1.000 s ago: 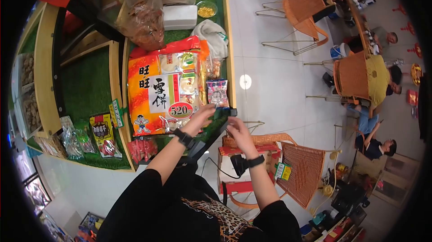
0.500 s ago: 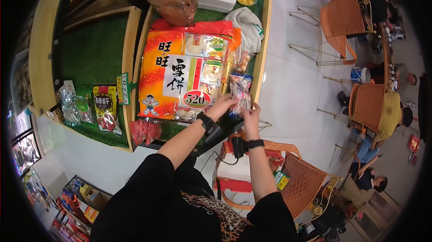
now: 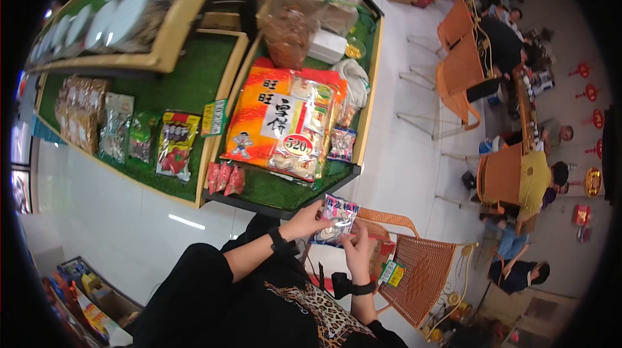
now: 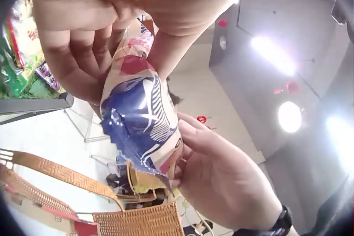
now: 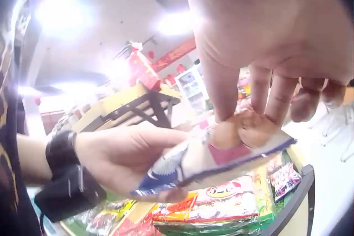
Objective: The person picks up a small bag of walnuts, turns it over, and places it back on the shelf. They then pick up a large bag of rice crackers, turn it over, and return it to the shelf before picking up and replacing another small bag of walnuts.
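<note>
Left grip (image 3: 304, 222) and right grip (image 3: 357, 255), both clamped on a small printed packet (image 3: 340, 214), thumb against fingers. The packet, white with blue ends, is held in front of the person's body, just beyond the near edge of the tabletop (image 3: 275, 196) and apart from it. In the right wrist view, round brown shapes are printed on its face. Green, grass-like covering lines the tabletop. On it lies a large orange-and-red bag (image 3: 285, 121) marked 520, with a second, similar small packet (image 3: 342, 145) beside it near the wooden rim. Small red packets (image 3: 227, 178) lie near the front corner; a grey cloth (image 3: 354, 82) and a white box (image 3: 326, 46) lie farther back. A wicker chair (image 3: 424, 262) stands to the person's right.
</note>
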Demonstrator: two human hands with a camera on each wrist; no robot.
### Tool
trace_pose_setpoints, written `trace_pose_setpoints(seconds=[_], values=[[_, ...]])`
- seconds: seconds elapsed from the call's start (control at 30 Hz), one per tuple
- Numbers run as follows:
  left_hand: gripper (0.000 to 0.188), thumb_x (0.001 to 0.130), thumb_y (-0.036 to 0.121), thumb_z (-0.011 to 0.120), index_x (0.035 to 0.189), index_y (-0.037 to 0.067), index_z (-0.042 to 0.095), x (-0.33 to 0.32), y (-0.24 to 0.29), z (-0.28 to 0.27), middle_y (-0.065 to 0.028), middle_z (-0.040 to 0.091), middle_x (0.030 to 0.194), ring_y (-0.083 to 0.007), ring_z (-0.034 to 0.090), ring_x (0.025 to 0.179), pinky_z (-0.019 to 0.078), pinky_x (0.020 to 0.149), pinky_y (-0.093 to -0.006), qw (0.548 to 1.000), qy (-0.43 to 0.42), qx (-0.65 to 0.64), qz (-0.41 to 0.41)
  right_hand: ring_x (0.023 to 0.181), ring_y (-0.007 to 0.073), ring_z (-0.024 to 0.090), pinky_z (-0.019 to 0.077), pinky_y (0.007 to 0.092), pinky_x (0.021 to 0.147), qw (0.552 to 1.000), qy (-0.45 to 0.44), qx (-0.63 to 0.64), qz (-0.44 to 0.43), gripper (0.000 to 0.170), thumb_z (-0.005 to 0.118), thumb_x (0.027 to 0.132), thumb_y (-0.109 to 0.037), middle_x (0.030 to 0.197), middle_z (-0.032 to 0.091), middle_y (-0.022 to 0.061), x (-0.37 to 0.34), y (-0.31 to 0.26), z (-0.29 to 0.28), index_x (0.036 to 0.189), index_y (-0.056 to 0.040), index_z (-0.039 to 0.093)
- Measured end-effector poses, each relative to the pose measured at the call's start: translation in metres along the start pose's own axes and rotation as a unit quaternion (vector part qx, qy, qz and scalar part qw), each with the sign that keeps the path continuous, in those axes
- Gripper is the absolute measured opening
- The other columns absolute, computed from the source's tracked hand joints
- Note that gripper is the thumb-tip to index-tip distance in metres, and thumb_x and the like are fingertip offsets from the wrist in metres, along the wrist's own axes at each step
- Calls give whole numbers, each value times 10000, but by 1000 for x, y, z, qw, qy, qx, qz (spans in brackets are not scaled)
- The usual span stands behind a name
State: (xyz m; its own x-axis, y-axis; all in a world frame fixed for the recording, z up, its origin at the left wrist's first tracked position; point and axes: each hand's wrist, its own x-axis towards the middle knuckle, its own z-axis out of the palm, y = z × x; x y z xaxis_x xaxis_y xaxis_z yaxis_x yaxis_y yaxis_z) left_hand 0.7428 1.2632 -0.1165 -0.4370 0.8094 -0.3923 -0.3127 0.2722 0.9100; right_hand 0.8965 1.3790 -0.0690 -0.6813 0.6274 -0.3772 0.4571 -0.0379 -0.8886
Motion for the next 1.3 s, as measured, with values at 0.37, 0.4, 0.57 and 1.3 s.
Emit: trace_pose_setpoints(seconds=[0.37,0.4,0.57,1.3], values=[[510,861,88,668,1291,-21,416,-228,-23,3,-65,602,1106,-110,560,979,466,843,-272,991,82,-74,78,763,184,678,506,286,666,962,-252,-71,-82,332,617,888,-186,877,678,132,-162,-33,50,1117,37,526],[511,860,92,668,1291,-20,417,-246,-26,4,-65,608,1088,-108,559,967,465,833,-269,993,93,-39,63,745,172,682,507,274,636,959,-263,-82,-68,326,625,888,-198,871,678,132,-172,-33,55,1088,44,536],[545,843,183,692,1282,-26,446,-329,-15,8,-127,663,970,-124,607,833,486,731,-292,972,209,93,63,690,164,662,498,285,607,914,-361,-184,-36,329,685,846,-242,765,677,112,-199,-25,76,963,50,586],[337,870,301,642,1040,10,647,-576,-52,-73,-176,664,918,-273,637,827,482,755,-340,867,490,38,87,804,180,651,499,320,737,760,-578,-152,-253,279,706,799,-154,876,682,118,-300,-97,317,997,24,622]])
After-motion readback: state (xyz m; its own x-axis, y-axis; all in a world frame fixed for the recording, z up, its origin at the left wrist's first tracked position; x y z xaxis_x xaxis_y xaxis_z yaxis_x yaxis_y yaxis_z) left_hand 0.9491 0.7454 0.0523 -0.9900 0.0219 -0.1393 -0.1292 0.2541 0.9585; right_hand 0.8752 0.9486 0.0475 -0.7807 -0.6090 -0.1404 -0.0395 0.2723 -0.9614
